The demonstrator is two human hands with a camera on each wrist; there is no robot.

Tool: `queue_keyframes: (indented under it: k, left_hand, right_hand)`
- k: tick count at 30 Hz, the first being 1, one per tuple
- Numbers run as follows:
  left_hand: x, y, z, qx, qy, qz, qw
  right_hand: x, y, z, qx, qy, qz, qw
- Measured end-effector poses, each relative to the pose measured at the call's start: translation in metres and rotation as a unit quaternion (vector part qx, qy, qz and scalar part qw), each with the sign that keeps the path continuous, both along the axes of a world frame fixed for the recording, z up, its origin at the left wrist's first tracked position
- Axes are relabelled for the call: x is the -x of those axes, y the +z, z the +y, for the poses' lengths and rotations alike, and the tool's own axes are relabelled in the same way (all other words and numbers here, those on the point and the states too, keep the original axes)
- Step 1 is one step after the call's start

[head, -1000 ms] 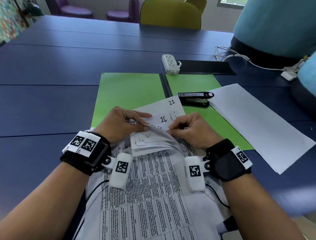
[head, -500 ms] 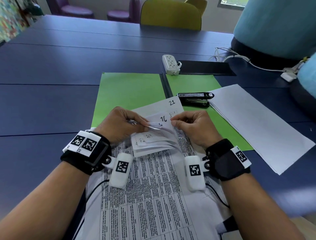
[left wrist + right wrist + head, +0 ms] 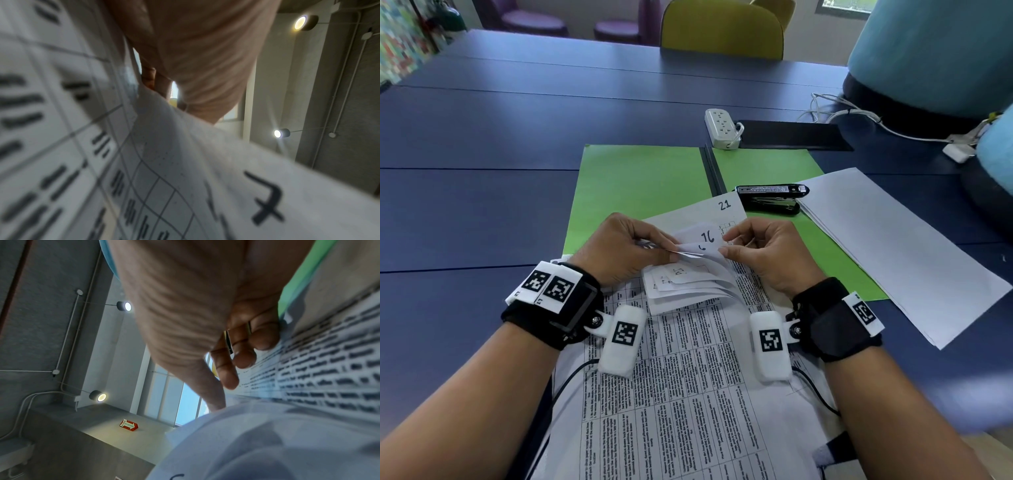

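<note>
Looking down from the head view, we find the printed stack point(image 3: 688, 377) flat on the blue table point(image 3: 482, 205). Its long axis runs from the person toward the far edge, leaning slightly right. Its numbered top end points away and overlaps the green folder point(image 3: 640, 178). The lifted leaves point(image 3: 702, 240) curl up off that far end and bend back toward the person. The left hand point(image 3: 626, 250) pinches their left edge and the right hand point(image 3: 767, 253) pinches their right edge between thumb and forefinger. A black stapler point(image 3: 770, 198) lies just beyond the stack.

From the left wrist view, we see the palm point(image 3: 205, 48) above a curved leaf point(image 3: 226, 170); the grip itself is hidden.

From the right wrist view, we see the fingers point(image 3: 244, 353) curled over the printed stack point(image 3: 329, 361), with the thumb tip touching a raised leaf point(image 3: 267, 443).
</note>
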State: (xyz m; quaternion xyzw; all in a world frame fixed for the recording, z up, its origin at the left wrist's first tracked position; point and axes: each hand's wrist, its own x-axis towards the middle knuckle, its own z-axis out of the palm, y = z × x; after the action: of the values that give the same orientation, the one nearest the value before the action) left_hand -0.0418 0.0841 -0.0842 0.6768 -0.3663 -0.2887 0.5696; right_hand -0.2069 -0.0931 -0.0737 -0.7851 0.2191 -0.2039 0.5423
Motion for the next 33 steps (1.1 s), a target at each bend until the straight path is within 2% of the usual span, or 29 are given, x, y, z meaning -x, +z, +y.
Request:
queue_keyframes:
  k: [28,33]
  left_hand:
    - [-0.0012,-0.0023,-0.0007,-0.004,0.004,-0.015,1.0]
    - [-0.0007,-0.0011,0.0001,-0.007,0.003,-0.019,1.0]
  right_hand:
    - [0.0022,0.0036,0.0025,0.031,0.044,0.056,0.997]
    - [0.0017,0.0042,0.0024,0.063,0.056,0.067,0.994]
